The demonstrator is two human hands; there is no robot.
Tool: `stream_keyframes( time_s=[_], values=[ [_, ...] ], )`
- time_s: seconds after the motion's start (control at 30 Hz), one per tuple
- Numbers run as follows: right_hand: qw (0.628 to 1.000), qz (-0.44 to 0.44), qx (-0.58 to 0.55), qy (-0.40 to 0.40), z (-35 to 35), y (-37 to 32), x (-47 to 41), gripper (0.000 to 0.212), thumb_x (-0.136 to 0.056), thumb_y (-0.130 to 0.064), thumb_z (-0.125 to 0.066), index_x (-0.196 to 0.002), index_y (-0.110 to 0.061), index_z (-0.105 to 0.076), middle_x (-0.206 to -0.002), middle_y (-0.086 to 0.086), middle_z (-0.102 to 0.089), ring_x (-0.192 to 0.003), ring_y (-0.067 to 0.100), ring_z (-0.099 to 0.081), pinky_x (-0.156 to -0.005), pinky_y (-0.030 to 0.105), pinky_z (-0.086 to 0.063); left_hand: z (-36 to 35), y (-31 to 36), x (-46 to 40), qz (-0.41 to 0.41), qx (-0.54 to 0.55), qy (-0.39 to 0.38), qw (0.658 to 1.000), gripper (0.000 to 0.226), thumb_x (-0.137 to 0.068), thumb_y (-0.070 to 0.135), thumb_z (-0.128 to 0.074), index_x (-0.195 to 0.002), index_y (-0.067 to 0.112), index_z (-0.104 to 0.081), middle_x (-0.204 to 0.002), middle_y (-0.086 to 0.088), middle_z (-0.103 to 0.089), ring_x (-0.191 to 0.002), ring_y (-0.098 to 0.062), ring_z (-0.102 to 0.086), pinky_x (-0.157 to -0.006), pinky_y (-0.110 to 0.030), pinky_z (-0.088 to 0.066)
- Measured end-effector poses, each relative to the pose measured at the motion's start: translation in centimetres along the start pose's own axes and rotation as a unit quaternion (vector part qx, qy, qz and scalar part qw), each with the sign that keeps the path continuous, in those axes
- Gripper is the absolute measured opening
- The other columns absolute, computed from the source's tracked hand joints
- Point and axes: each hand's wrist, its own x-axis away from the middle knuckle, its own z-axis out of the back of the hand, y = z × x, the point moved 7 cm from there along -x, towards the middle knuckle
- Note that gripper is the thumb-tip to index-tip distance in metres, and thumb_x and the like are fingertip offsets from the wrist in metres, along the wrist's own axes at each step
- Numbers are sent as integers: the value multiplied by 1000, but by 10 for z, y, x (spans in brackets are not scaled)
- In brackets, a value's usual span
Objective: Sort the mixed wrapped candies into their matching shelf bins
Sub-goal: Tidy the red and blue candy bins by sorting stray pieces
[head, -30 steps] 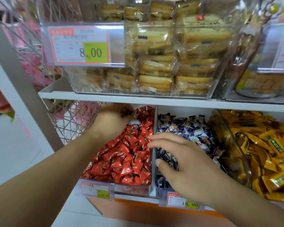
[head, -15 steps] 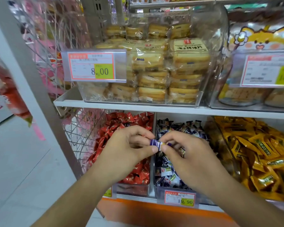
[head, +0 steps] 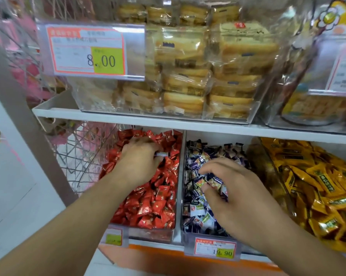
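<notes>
A small purple-and-white candy (head: 161,154) sits pinched at the fingertips of the left hand (head: 141,158), over the back half of the red-candy bin (head: 169,235). That hand reaches in palm down, fingers curled round the piece, with its forearm running down to the lower left edge of the view. Right of the red-candy bin, across the clear divider, the right hand (head: 236,194) hovers over the purple-candy bin (head: 188,239), fingers bent and spread, tips among the wrappers (head: 198,162); whether they actually grip one cannot be told, since the palm hides them. Further right, the yellow candies (head: 315,188) are cut off by the frame. The print on the price tag (head: 215,249) below the purple-candy bin is blurred apart from its number.
</notes>
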Motion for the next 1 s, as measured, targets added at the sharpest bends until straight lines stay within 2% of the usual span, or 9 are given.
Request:
stream_keyframes(
  time_s=[0.1,0.2,0.33,0.47,0.57,0.67,0.77,0.87,1.0],
  values=[
    [1000,-5,-3,-9,-5,3,-3,29,-105,-40,-52,-134,-41,-55,-136,-33,-41,-131,-9,-36,-97,-5,-18,7,1,2,-8,10,27,1000,24,-92,40,-69,-116,37,-70,-127,7,-60,-125,-28,-46,-105,-46,-42],
    [1000,-10,-11,-12,-5,1,-4,28,-105,-38,-53,-134,-41,-55,-136,-31,-43,-124,-11,-39,-91,-7,-22,22,0,11,-10,61,86,994,20,-88,35,-75,-108,35,-70,-111,9,-67,-113,-22,-56,-98,-40,-48],
    [998,-26,-54,-1,-1,-1,-1,32,-104,-40,-54,-135,-46,-51,-138,-31,-47,-115,-9,-49,-98,12,-37,43,-2,32,40,221,99,969,15,-87,29,-80,-98,37,-72,-89,19,-71,-80,1,-64,-71,-13,-47],
    [988,-11,-153,30,9,-12,2,33,-98,-46,-60,-131,-50,-52,-118,-34,-58,-113,-10,-54,-98,20,-48,54,35,62,8,379,24,925,24,-80,27,-87,-95,39,-72,-89,18,-72,-82,-4,-67,-80,-30,-58],
    [976,3,-209,60,18,-21,4,15,-95,-35,-69,-106,-44,-63,-102,-23,-65,-99,2,-63,-84,25,-55,52,68,85,-22,417,-21,908,24,-82,26,-85,-97,36,-69,-88,11,-72,-81,-8,-69,-81,-37,-59],
    [977,-23,-194,81,21,-11,5,11,-94,-31,-73,-93,-39,-64,-89,-13,-65,-86,8,-63,-78,34,-57,49,72,100,-24,408,-27,912,28,-88,20,-80,-104,39,-66,-94,12,-70,-86,-4,-69,-86,-33,-57],
    [988,-51,-118,85,26,4,4,13,-98,-32,-68,-90,-41,-63,-89,-20,-63,-88,0,-61,-72,19,-51,52,58,108,-13,339,-3,941,28,-93,27,-74,-114,41,-62,-104,23,-68,-99,8,-63,-90,-16,-50],
    [995,-52,-44,71,27,11,2,13,-102,-29,-63,-102,-42,-64,-111,-25,-59,-104,-1,-58,-80,12,-39,59,32,104,-10,210,50,976,28,-97,34,-66,-124,39,-61,-119,27,-61,-109,9,-55,-94,-12,-42],
    [999,-35,-34,23,13,1,-3,25,-103,-38,-57,-127,-44,-60,-132,-28,-52,-113,0,-58,-93,5,-39,52,2,76,-19,124,68,990,37,-100,29,-61,-137,27,-58,-135,11,-58,-120,-10,-57,-102,-22,-42]
  ],
)
